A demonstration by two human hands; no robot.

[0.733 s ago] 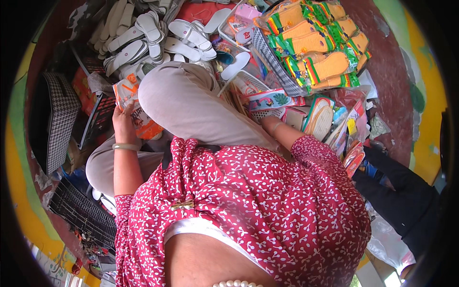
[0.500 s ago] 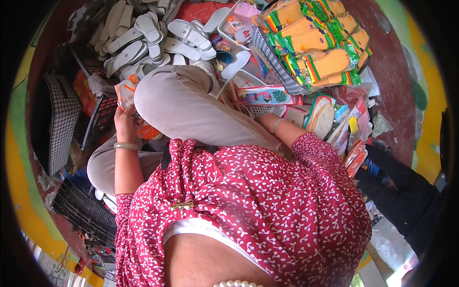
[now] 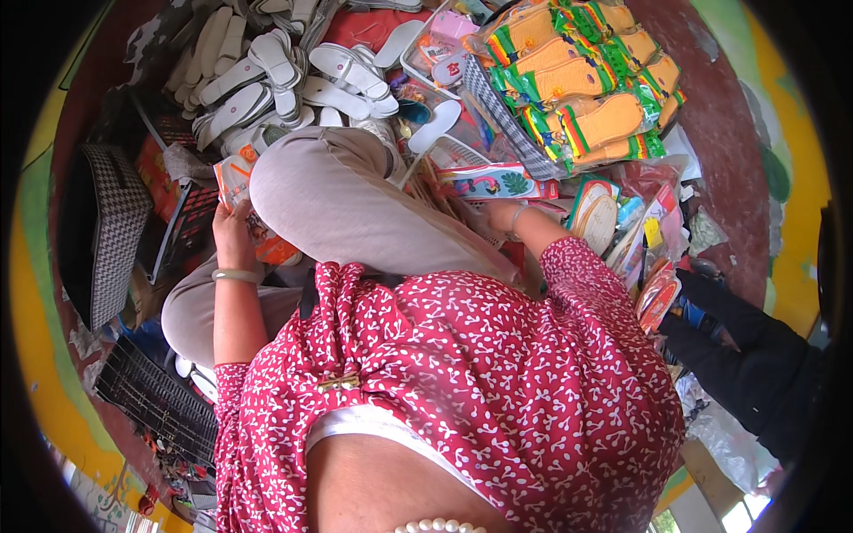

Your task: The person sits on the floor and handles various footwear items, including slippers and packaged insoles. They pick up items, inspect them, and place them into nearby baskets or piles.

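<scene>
My left hand (image 3: 233, 234) is at the left of my raised knee, its fingers closed on an orange and white plastic package (image 3: 235, 178). Part of that package is hidden behind my leg. Across my thigh, my right hand (image 3: 501, 217) reaches down beside a light basket that shows only in part. Its fingers are hidden, so what they touch cannot be made out. Just beyond it lies a colourful packaged insole (image 3: 499, 182) with a leaf print.
White insoles (image 3: 267, 75) lie piled at the far left. A checkered box (image 3: 511, 124) holds several packs of orange insoles (image 3: 569, 80). Dark crates (image 3: 160, 386) and a checkered lid (image 3: 115, 231) stand at left. Another person's dark-clothed leg (image 3: 746, 355) is at right.
My right hand has moved slightly farther away and now covers the white perforated surface that showed beside it. My left hand stays at the orange and white package.
</scene>
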